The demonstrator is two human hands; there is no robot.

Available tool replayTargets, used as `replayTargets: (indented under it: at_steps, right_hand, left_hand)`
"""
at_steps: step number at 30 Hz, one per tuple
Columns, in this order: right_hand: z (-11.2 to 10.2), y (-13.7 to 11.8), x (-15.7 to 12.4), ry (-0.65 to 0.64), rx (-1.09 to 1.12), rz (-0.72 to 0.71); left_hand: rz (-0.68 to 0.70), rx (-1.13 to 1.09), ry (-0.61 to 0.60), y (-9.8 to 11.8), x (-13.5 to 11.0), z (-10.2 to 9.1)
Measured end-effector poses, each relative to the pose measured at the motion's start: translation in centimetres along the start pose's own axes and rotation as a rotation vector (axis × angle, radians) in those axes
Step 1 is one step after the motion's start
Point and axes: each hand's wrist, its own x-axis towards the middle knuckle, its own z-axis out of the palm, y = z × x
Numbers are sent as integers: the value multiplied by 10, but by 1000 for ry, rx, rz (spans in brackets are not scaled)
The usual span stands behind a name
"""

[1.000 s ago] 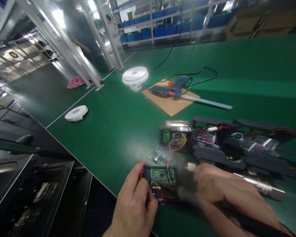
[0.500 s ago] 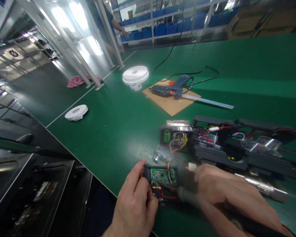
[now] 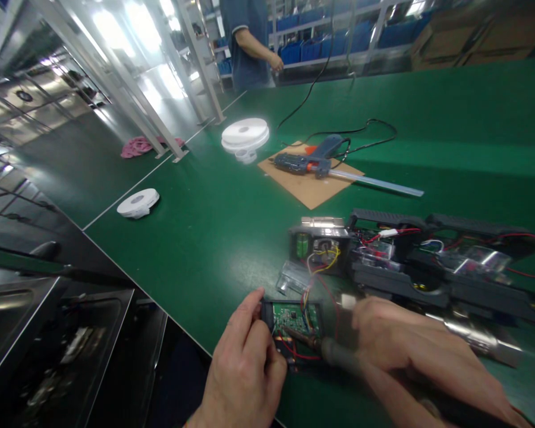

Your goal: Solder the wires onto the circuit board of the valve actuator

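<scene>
My left hand [image 3: 245, 362] is closed around the left edge of a small black housing with a green circuit board [image 3: 290, 314] in it. Its index finger reaches along the upper left corner; the fingertips below are partly hidden. In my right hand [image 3: 405, 345] is a soldering iron [image 3: 339, 353], slanting left with its tip over the lower edge of the board. Whether the tip touches cannot be made out. Red, black and yellow wires run from the board to an open dark case [image 3: 318, 249] holding a green cylindrical part. A clear plastic piece [image 3: 292, 277] lies between them.
Behind lies a glue gun [image 3: 301, 163] with a long glue stick on brown cardboard [image 3: 310, 193]. White tape rolls [image 3: 245, 132] stand on the green table. More open dark housings [image 3: 392, 276] and a metal cylinder [image 3: 484, 336] are at right. A person [image 3: 249, 44] stands beyond the table.
The person in the background has moved to the right, with an arm now showing before the shelves. My hands, the iron and the board look almost unmoved.
</scene>
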Motion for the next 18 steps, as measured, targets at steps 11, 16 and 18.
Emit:
replayTargets:
  at_steps: [11, 16, 18]
  right_hand:
    - [0, 0, 1, -1, 19, 8]
    - [0, 0, 1, 1, 19, 13]
    - [0, 1, 0, -1, 14, 18]
  left_hand:
    - [19, -11, 4, 1, 0, -4]
    - [16, 0, 24, 1, 2, -2]
    - [12, 2, 18, 0, 2, -1]
